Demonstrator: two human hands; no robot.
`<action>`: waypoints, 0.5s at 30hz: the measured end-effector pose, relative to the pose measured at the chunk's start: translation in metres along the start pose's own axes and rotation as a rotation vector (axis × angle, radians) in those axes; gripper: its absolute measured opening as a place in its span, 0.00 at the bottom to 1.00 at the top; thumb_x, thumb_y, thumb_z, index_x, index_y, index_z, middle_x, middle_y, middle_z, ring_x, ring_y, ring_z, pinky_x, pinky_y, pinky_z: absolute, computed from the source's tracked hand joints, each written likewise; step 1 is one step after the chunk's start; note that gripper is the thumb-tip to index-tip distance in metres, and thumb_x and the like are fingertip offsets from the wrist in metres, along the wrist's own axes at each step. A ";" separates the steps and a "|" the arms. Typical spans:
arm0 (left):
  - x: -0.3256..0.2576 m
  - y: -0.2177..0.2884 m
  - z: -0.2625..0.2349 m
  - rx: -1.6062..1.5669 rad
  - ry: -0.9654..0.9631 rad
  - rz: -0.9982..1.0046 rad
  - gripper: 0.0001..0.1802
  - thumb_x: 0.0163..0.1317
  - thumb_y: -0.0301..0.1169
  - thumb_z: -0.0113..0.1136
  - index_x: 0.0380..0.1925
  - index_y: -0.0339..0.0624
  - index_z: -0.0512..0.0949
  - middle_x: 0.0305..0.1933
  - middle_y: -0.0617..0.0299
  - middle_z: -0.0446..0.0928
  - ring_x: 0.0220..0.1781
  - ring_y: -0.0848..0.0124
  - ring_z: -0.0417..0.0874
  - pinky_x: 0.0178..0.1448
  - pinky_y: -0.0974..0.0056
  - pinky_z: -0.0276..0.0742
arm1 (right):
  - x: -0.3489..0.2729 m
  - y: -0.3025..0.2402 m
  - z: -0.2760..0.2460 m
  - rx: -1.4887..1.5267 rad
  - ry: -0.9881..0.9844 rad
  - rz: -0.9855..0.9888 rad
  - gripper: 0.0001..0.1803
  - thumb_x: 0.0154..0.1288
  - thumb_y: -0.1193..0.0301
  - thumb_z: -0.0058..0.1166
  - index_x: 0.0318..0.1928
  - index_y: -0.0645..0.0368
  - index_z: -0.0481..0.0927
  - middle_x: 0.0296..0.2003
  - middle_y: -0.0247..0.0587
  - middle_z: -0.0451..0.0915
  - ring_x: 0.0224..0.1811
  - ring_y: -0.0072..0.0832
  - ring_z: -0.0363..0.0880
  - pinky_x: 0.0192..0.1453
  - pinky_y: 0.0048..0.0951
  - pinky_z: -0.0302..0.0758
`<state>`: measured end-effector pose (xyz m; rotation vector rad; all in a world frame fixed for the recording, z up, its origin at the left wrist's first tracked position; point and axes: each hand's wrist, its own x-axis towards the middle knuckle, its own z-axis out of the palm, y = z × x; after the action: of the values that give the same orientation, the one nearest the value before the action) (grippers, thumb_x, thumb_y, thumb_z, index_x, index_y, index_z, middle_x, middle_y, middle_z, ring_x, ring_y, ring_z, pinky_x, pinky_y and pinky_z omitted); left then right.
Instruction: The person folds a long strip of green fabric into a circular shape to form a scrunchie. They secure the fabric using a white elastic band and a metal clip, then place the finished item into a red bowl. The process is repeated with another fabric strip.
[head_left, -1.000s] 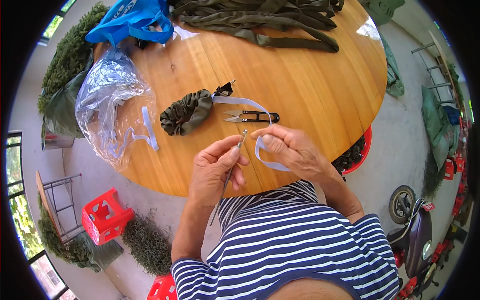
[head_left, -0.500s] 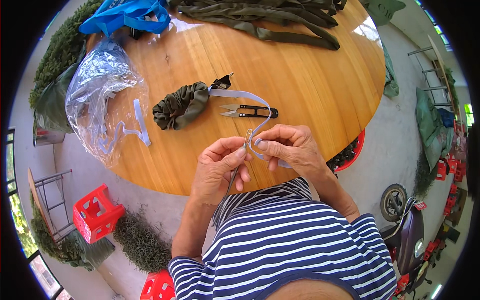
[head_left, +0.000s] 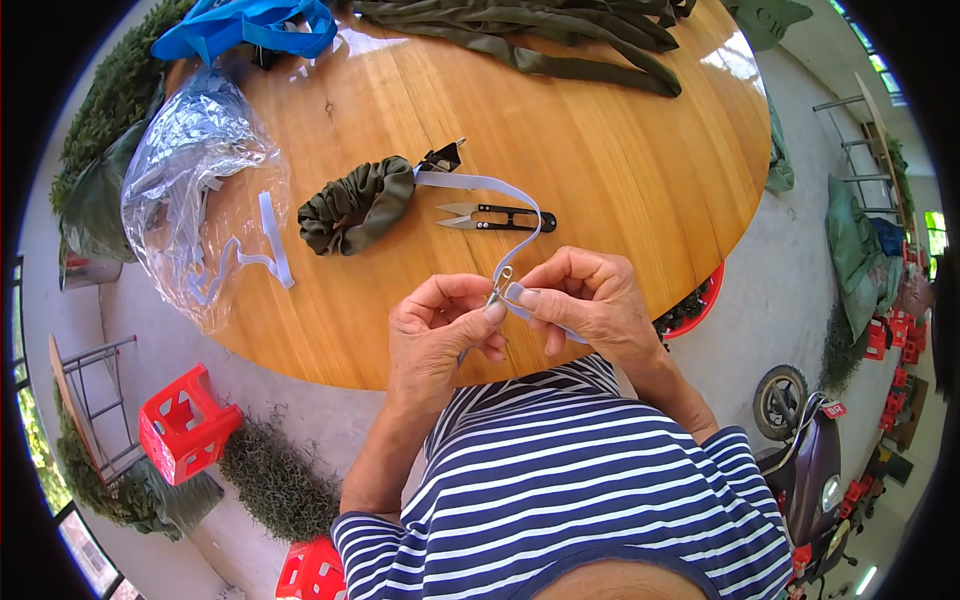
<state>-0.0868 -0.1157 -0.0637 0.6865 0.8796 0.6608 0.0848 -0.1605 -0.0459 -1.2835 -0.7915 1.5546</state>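
Note:
My left hand (head_left: 435, 330) pinches a metal safety pin (head_left: 505, 274) between thumb and finger near the table's front edge. Opposite it, my right hand (head_left: 592, 302) grips the end of a flat pale lilac elastic band (head_left: 478, 183), close against the pin. Whether the pin has gone through the band cannot be made out. The elastic curves back to a gathered dark green fabric tube (head_left: 357, 207), where a black binder clip (head_left: 440, 158) sits at its end. Beyond my hands lie black-handled thread snips (head_left: 497, 217), partly under the elastic.
A clear plastic bag (head_left: 200, 150) with lilac elastic pieces (head_left: 272, 240) lies on the left of the wooden table (head_left: 640, 170). Dark green fabric strips (head_left: 540, 58) and a blue bag (head_left: 250, 25) are at the back. A red stool (head_left: 185, 425) stands at left, a motorbike (head_left: 815, 470) at right.
My hands have come closer together, bringing the elastic's end up to the pin. The pin has tilted and shifted slightly right.

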 end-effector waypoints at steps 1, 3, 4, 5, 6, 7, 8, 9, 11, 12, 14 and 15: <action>0.000 -0.001 0.000 -0.010 -0.006 -0.001 0.10 0.50 0.21 0.61 0.33 0.34 0.73 0.25 0.58 0.77 0.23 0.72 0.79 0.23 0.70 0.77 | 0.000 -0.001 0.000 -0.014 0.007 0.003 0.07 0.57 0.75 0.55 0.33 0.68 0.75 0.21 0.36 0.77 0.16 0.14 0.73 0.17 0.13 0.68; 0.000 -0.002 0.001 -0.020 -0.013 0.000 0.09 0.50 0.21 0.60 0.32 0.34 0.73 0.26 0.57 0.77 0.23 0.72 0.79 0.23 0.70 0.77 | 0.000 -0.004 0.002 -0.041 0.024 0.008 0.07 0.57 0.75 0.55 0.32 0.68 0.75 0.21 0.37 0.77 0.16 0.14 0.73 0.17 0.13 0.68; 0.000 -0.003 0.001 -0.020 -0.015 0.001 0.09 0.50 0.21 0.60 0.32 0.34 0.73 0.26 0.57 0.77 0.23 0.72 0.79 0.23 0.70 0.77 | 0.000 -0.004 0.002 -0.047 0.032 0.021 0.07 0.57 0.75 0.55 0.32 0.68 0.75 0.21 0.37 0.77 0.16 0.14 0.73 0.17 0.13 0.68; 0.000 -0.004 0.002 -0.020 -0.016 0.003 0.09 0.50 0.21 0.60 0.32 0.34 0.73 0.26 0.57 0.77 0.23 0.72 0.79 0.24 0.70 0.77 | 0.001 -0.004 0.002 -0.053 0.039 0.034 0.07 0.56 0.75 0.56 0.31 0.68 0.74 0.21 0.37 0.77 0.16 0.14 0.73 0.16 0.13 0.68; 0.000 -0.005 0.002 -0.012 -0.012 0.006 0.09 0.50 0.21 0.60 0.32 0.34 0.73 0.26 0.57 0.77 0.23 0.72 0.79 0.24 0.70 0.78 | 0.001 -0.004 0.002 -0.059 0.047 0.047 0.07 0.56 0.75 0.56 0.31 0.68 0.74 0.21 0.37 0.77 0.16 0.14 0.73 0.16 0.13 0.68; 0.000 -0.006 0.003 -0.005 -0.009 0.009 0.08 0.51 0.21 0.60 0.32 0.34 0.73 0.26 0.57 0.77 0.23 0.72 0.79 0.24 0.70 0.78 | 0.001 -0.003 0.002 -0.060 0.050 0.047 0.07 0.56 0.75 0.55 0.30 0.67 0.74 0.21 0.36 0.77 0.16 0.14 0.73 0.16 0.13 0.68; 0.000 -0.007 0.003 0.002 -0.005 0.013 0.08 0.51 0.21 0.60 0.32 0.34 0.73 0.26 0.57 0.77 0.23 0.72 0.79 0.24 0.70 0.78 | 0.001 -0.003 0.003 -0.061 0.053 0.047 0.06 0.56 0.76 0.55 0.30 0.67 0.74 0.21 0.36 0.77 0.16 0.14 0.73 0.16 0.13 0.68; 0.000 -0.008 0.004 0.003 -0.004 0.019 0.08 0.51 0.21 0.60 0.31 0.34 0.73 0.26 0.57 0.77 0.23 0.72 0.79 0.24 0.70 0.78 | 0.001 -0.002 0.003 -0.062 0.056 0.047 0.06 0.56 0.76 0.55 0.29 0.67 0.73 0.20 0.36 0.77 0.16 0.14 0.73 0.16 0.13 0.68; 0.000 -0.009 0.005 0.006 -0.001 0.032 0.08 0.51 0.21 0.60 0.31 0.34 0.73 0.26 0.57 0.77 0.23 0.73 0.79 0.24 0.70 0.78 | 0.001 -0.003 0.004 -0.075 0.076 0.043 0.06 0.56 0.76 0.55 0.28 0.66 0.73 0.20 0.36 0.77 0.16 0.14 0.72 0.16 0.13 0.67; 0.000 -0.009 0.005 0.010 -0.001 0.042 0.08 0.51 0.21 0.60 0.31 0.34 0.73 0.26 0.58 0.77 0.23 0.74 0.78 0.24 0.71 0.78 | 0.001 -0.003 0.004 -0.081 0.085 0.040 0.06 0.56 0.76 0.55 0.28 0.66 0.73 0.20 0.36 0.76 0.16 0.14 0.72 0.16 0.13 0.67; -0.001 -0.010 0.007 0.018 0.000 0.064 0.08 0.52 0.22 0.61 0.31 0.33 0.73 0.25 0.59 0.77 0.23 0.76 0.78 0.26 0.73 0.77 | 0.002 -0.002 0.004 -0.079 0.089 0.024 0.06 0.56 0.76 0.55 0.28 0.66 0.73 0.19 0.35 0.76 0.16 0.14 0.72 0.16 0.13 0.67; -0.002 -0.010 0.008 0.028 0.006 0.066 0.08 0.52 0.22 0.61 0.31 0.33 0.73 0.25 0.59 0.77 0.23 0.76 0.78 0.26 0.73 0.77 | 0.002 -0.002 0.005 -0.078 0.092 0.015 0.06 0.56 0.76 0.55 0.28 0.66 0.73 0.19 0.35 0.76 0.15 0.14 0.72 0.16 0.13 0.67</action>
<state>-0.0781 -0.1253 -0.0667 0.7412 0.8761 0.7116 0.0809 -0.1573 -0.0439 -1.4104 -0.7913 1.4781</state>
